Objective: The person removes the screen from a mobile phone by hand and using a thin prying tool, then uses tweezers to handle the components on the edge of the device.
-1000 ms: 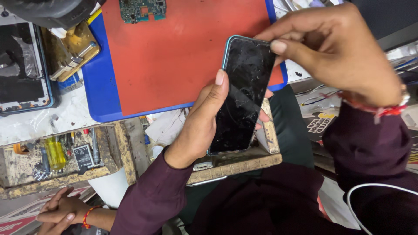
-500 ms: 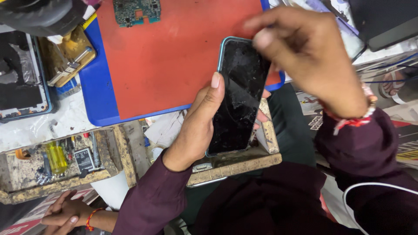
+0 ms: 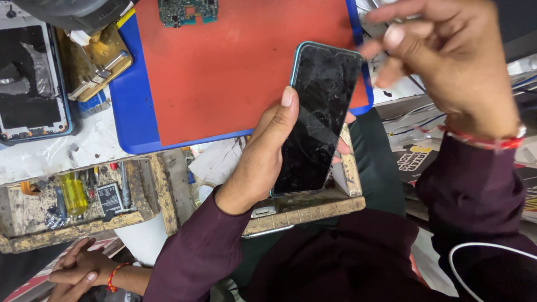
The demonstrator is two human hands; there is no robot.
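Your red rubber work mat (image 3: 224, 72) fills the bench top, sitting inside a blue plastic tray (image 3: 130, 120) whose rim shows along the left and near edges. A small green circuit board (image 3: 186, 11) lies at the mat's far edge. Left of the tray, an opened phone body with a blue frame (image 3: 31, 84) lies flat, its insides exposed. Below that, the worn wooden tool drawer (image 3: 151, 190) holds a yellow-handled screwdriver (image 3: 72, 193), a small dark battery-like block (image 3: 109, 197) and other bits too cluttered to tell apart.

Now the phone: you've got the black smartphone with a teal-edged case (image 3: 319, 120) up over the near right corner of the mat, screen toward you, dark and cracked all over, with a lifted strip of film or glass across its middle. Your left hand (image 3: 260, 159) grips it from the left side, thumb laid along the screen edge, fingertips showing past the right edge. Your right hand (image 3: 453, 67) is off the phone, raised just beside its top right corner, fingers loosely curled and blurred, holding nothing that I can make out.

Down at the lower left, another person's clasped hands (image 3: 78, 271) rest together.
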